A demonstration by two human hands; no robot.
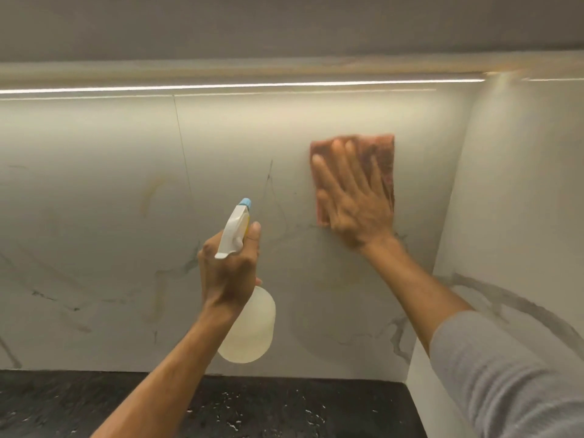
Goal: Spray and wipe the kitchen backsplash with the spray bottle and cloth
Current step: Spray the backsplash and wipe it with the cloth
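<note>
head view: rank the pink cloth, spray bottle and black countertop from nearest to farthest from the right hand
1. Pink cloth: pressed flat under the right hand on the backsplash.
2. Spray bottle: to its left and lower, held in the left hand.
3. Black countertop: farthest, along the bottom.

**Item count**

Landmark: backsplash, 1 marble-look wall.
- 1 spray bottle, in front of it, low centre
- 1 pink cloth, flat on it, upper right
- 2 hands: left hand, right hand
- 1 light strip above it
- 1 dark countertop below it
</note>
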